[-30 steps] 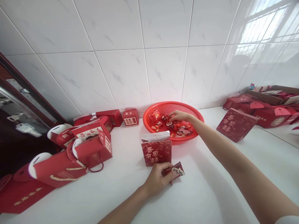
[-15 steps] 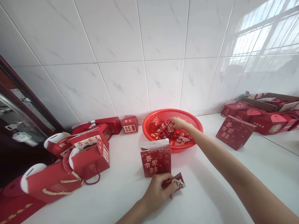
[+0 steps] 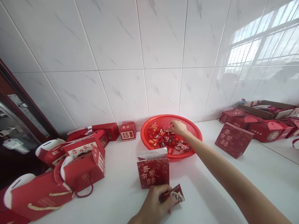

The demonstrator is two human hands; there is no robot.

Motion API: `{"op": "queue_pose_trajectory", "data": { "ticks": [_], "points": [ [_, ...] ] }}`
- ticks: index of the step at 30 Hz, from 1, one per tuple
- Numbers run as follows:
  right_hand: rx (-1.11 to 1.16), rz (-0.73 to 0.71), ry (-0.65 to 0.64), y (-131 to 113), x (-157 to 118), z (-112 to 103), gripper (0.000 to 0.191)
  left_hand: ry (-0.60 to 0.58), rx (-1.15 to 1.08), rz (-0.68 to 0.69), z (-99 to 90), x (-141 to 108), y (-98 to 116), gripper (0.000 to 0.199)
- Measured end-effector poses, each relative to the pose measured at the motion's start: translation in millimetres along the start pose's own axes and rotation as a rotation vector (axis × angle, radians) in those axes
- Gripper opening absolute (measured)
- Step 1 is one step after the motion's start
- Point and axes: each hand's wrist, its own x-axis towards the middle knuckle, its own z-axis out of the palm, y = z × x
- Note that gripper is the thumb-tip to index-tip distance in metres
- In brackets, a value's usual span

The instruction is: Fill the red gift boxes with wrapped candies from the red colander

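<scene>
Packet [image 3: 179, 193] was grasped by the left hand [image 3: 154, 201]. The right hand [image 3: 179, 128] was held over the far basket [image 3: 143, 137], its grip impossible to tell.

Right hand [image 3: 179, 128]: shifted within basket [image 3: 163, 119], from over the sweets [image 3: 168, 138] towards the back wall; more sweets exposed. Left forearm [image 3: 135, 220]: now mostly cut off by lower edge. Tiles [image 3: 126, 37]: greater area in view, camera tilted upward.

White tiled wall [image 3: 161, 40], window reflection [image 3: 249, 43] at upper right, keys [image 3: 15, 145] at a dark door [image 3: 14, 165] on the left, piled red boxes [image 3: 80, 174] nearby, small box [image 3: 127, 132] near the wall, open carton [image 3: 253, 111] beside more boxes [image 3: 259, 130] at right
</scene>
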Motion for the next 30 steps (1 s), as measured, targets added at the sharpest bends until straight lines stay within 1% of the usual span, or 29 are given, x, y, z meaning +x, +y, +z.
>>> {"op": "queue_pose_trajectory", "data": {
  "ticks": [3,7,11,16,18,26,30],
  "points": [
    [0.011,0.038,0.048,-0.5,1.5,-1.0,0.025,0.008,0.004,0.008,0.3,-0.7,2.8,0.039],
    [0.027,0.044,0.024,-2.7,-1.2,-3.4,0.022,0.016,0.001,0.014,0.5,-0.9,2.0,0.033],
    [0.036,0.009,-0.071,-0.5,-1.2,-1.3,0.027,0.014,0.012,0.022,0.0,-0.3,1.5,0.029],
    [0.07,-0.118,-0.27,4.9,3.0,5.9,0.028,0.003,0.018,0.033,-0.5,0.4,3.0,0.028],
    [0.067,-0.131,-0.307,5.1,2.4,6.3,0.029,0.001,0.01,0.033,-0.6,-0.1,3.3,0.028],
    [-0.002,0.002,-0.234,3.1,-3.1,-7.2,0.034,0.005,0.01,0.019,0.2,-1.4,4.2,0.028],
    [-0.07,0.033,-0.301,-0.2,0.7,-2.5,0.034,0.01,0.004,-0.007,0.8,-1.4,7.3,0.028]
  ]
}}
